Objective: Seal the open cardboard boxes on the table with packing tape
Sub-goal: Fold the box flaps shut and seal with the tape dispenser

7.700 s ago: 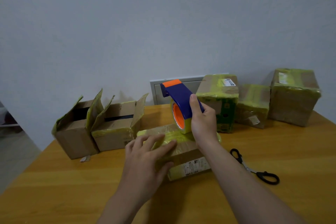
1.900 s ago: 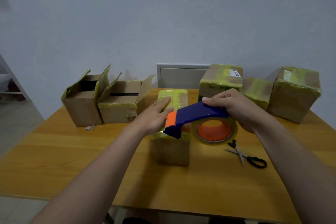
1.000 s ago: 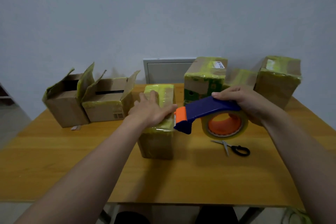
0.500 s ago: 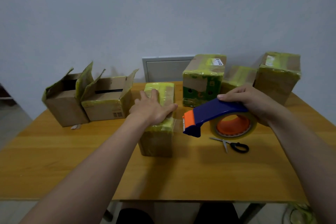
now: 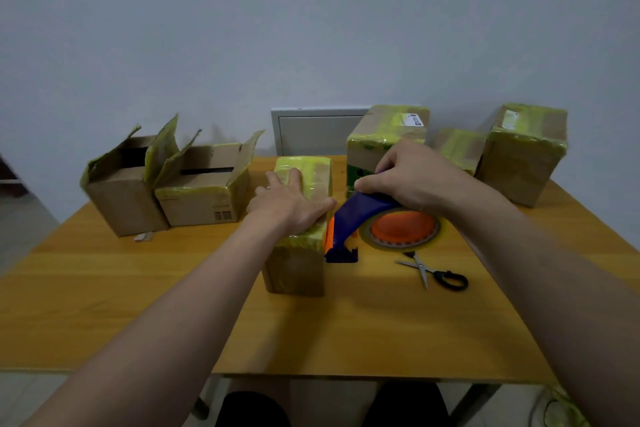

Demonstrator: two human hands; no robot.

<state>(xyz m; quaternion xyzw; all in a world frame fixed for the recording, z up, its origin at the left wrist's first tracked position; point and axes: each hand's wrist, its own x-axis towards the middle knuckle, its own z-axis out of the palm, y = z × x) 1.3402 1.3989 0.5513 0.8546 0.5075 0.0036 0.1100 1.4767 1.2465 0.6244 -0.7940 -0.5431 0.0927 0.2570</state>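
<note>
A narrow cardboard box [image 5: 294, 270] wrapped in yellow-green tape stands at the table's middle. My left hand [image 5: 289, 206] lies flat on its top with fingers spread. My right hand [image 5: 412, 180] grips the blue handle of the tape dispenser [image 5: 367, 222], whose orange-cored roll lies almost flat beside the box's right side. The dispenser's orange-and-blue front end touches the box's upper right edge. Two open boxes stand at the left, the outer one [image 5: 121, 194] and the inner one [image 5: 207, 194], both with flaps up.
Three taped boxes line the back right: a tall one [image 5: 384, 135], a small one [image 5: 457, 147], and a large one [image 5: 523, 156]. Black-handled scissors [image 5: 433, 274] lie right of the dispenser. A paper scrap [image 5: 143, 236] lies by the open boxes. The table's [image 5: 381, 333] front edge is near me.
My right hand has lowered the dispenser and swung it left, so its front end now meets the box's right edge. My left hand stays flat on the box top.
</note>
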